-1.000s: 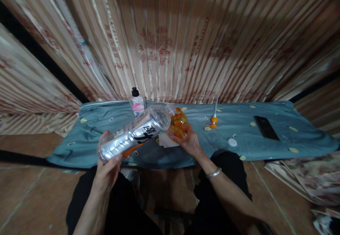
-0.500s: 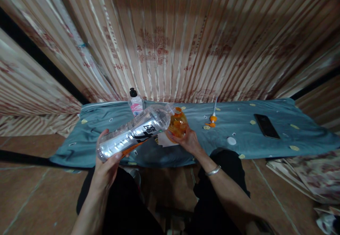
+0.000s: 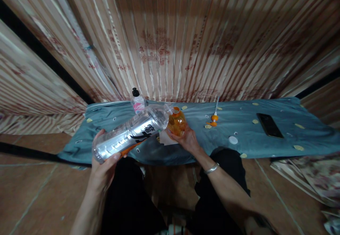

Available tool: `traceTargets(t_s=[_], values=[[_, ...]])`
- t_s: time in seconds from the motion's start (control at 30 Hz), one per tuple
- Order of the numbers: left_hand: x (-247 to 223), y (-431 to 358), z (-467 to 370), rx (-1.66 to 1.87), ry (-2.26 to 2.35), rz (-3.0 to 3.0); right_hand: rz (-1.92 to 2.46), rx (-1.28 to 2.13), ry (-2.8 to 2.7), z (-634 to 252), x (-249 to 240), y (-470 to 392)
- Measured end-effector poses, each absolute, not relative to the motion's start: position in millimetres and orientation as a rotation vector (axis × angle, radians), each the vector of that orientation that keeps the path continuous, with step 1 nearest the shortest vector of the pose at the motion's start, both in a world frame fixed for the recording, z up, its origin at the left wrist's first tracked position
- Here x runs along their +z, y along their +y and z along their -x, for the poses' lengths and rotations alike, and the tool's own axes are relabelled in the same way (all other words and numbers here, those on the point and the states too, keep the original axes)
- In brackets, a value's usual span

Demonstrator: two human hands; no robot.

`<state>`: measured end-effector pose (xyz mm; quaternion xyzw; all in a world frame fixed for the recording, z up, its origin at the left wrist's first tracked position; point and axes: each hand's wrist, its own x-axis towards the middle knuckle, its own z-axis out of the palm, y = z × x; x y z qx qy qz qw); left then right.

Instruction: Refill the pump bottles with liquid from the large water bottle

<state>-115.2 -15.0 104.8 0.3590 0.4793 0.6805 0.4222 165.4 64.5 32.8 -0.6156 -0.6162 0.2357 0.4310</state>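
Observation:
My left hand [image 3: 105,167] is wrapped round the base of a large clear plastic bottle [image 3: 132,132] with a silver label. This bottle lies tilted in the air, its neck pointing right and slightly up. Close by its mouth is the open top of a round orange see-through bottle [image 3: 177,123], which my right hand [image 3: 187,139] grips from the right side. Whether liquid passes between them I cannot tell. An orange pump head [image 3: 213,121] with a clear tube lies on the cloth to the right. Nearer me is a white round cap [image 3: 233,140].
A blue-green patterned cloth [image 3: 255,146] covers the low bench before my knees. Behind the large bottle stands a clear bottle with a black cap [image 3: 138,102]. A dark phone [image 3: 270,125] lies at the right. White paper [image 3: 168,138] is under the hands. A pleated curtain [image 3: 170,44] hangs behind.
The view has shifted slightly. Both hands keep their holds, and the large bottle's base has dipped a little down and left while its neck stays by the orange bottle.

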Motion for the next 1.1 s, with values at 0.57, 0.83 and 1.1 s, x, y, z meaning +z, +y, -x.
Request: traceTargets(t_s=[0.57,0.83,1.1], values=[[105.0,-18.7,109.6,1.725,1.197,-0.905,1.555,0.611,-1.53,-161.5,33.7,64.1],[104.7,-17.6,115.6,1.723,1.211,-0.933,1.579,0.618,-1.524,-161.2,30.6,63.2],[101.1,-16.5,125.4,1.707,1.234,-0.995,1.515,0.619,-1.553,-161.8,30.2,63.0]])
